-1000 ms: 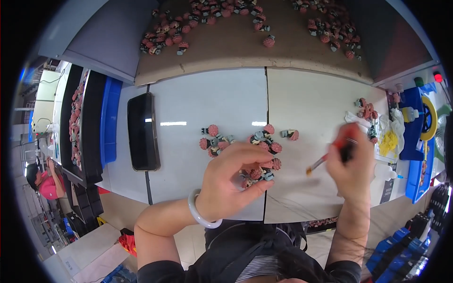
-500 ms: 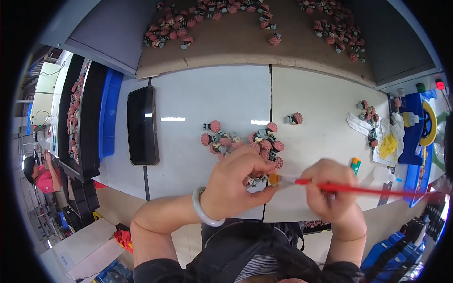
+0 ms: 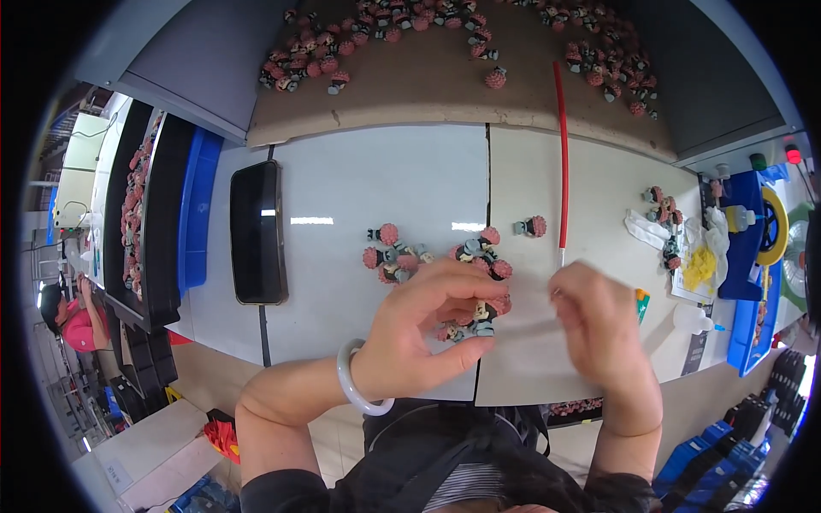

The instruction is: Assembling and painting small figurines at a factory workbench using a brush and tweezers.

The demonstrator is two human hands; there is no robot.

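My left hand (image 3: 419, 316), with a pale bangle on its wrist, curls its thumb and fingers around a small figurine (image 3: 484, 315) with bumpy pink hair, a dark body and a grey lower part. Another figurine shows partly below, by the palm. More pink-haired figurines (image 3: 398, 261) lie in a cluster just beyond that hand. My right hand (image 3: 603, 325) is curled and blurred by motion. A brush with a long red handle (image 3: 560, 154) points away from its fingertips, across the table and over the shelf edge. Its bristle end is indistinct; whether my fingers touch it I cannot tell.
A black phone (image 3: 256, 231) lies at left beside a blue bin (image 3: 197, 205). Many figurines (image 3: 410, 17) cover the brown shelf (image 3: 402, 85) at the back. At right are a white bottle (image 3: 688, 320), a white cloth (image 3: 648, 229) and several figurines. A person (image 3: 75, 316) is far left.
The brush has swung from pointing right, with its tip at my left hand, to pointing away. My right hand has moved slightly, apart from the figurine. My left hand keeps its place.
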